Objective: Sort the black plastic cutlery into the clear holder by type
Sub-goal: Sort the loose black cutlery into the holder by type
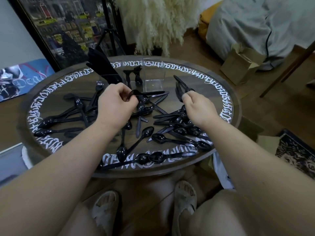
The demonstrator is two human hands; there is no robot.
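In the head view, forks (pixel 183 87) are being gripped in the curled right hand (pixel 196 106), tines up, while a single black piece (pixel 136 93), its type not being made out, is being pinched by the left hand (pixel 115 103). A piece could be dropped into the wrong compartment, types being hard to tell apart. The holder (pixel 154 74) is standing just beyond both hands on the tabletop (pixel 226 92); loose cutlery (pixel 170 130) is lying beneath and between them.
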